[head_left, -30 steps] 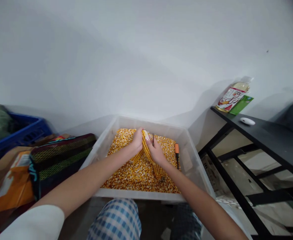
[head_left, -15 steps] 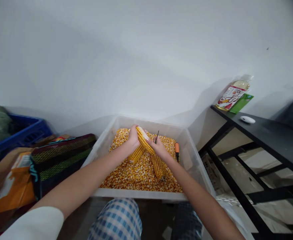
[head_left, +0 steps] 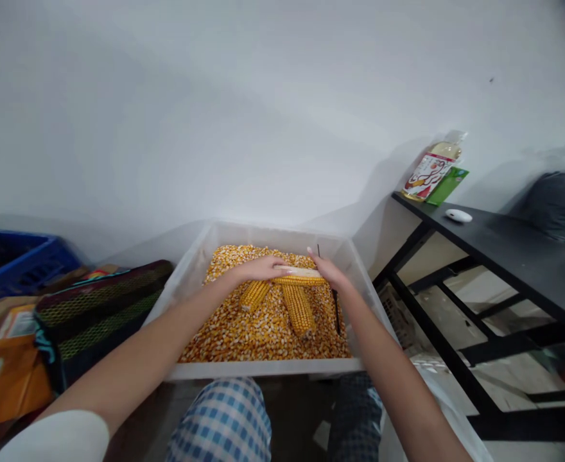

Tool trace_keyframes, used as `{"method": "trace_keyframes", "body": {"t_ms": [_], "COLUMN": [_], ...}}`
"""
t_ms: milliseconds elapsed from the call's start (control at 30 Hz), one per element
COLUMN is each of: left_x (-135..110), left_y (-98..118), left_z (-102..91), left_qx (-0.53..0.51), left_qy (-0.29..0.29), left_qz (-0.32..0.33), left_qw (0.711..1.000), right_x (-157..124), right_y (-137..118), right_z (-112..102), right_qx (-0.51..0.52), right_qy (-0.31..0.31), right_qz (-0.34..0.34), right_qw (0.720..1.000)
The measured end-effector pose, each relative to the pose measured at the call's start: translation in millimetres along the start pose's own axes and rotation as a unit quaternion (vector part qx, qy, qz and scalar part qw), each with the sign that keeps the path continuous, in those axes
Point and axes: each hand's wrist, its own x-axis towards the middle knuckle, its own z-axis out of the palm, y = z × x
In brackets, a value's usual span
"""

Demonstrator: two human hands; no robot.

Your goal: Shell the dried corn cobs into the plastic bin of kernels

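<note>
Yellow half-stripped corn cob [head_left: 296, 276] sits crosswise between both hands. Left hand [head_left: 258, 268] is curled over one end and right hand [head_left: 329, 273] is closed on the other, right above the clear plastic bin [head_left: 263, 369] of loose kernels. Imo a firm two-end grip, low over the bin, works best.

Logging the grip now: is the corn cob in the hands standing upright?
No, the corn cob lies level across the bin, with the left hand at one end and the right hand at the other.
</note>
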Motion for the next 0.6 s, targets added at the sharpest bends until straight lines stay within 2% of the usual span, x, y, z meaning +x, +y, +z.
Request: {"method": "trace_keyframes", "body": {"t_ms": [133, 233, 300, 400, 467, 600], "left_x": [7, 7, 7, 7, 7, 5], "left_y": [-3, -1, 1, 4, 6, 8], "left_z": [15.3, 20.7, 24.6, 31.8, 35.4, 35.0], "left_qx": [0.117, 0.136, 0.101, -0.015, -0.079, -0.178], "left_qy": [-0.011, -0.055, -0.046, 0.055, 0.097, 0.097], "left_qz": [0.007, -0.011, -0.015, -0.007, -0.009, -0.062], "left_qw": [0.993, 0.989, 0.994, 0.998, 0.992, 0.977], "right_x": [3, 6, 8, 9, 9, 9], "right_y": [4, 8, 11, 13, 13, 8], "right_z": [2, 0, -2, -6, -7, -5], "right_qx": [-0.001, -0.005, -0.009, -0.006, -0.011, -0.068], "right_qy": [-0.022, -0.02, -0.017, -0.006, 0.006, 0.032], "right_qz": [0.0, 0.011, 0.021, 0.023, 0.014, -0.022], "right_qw": [1.0, 1.0, 1.0, 1.0, 1.0, 0.997]}}
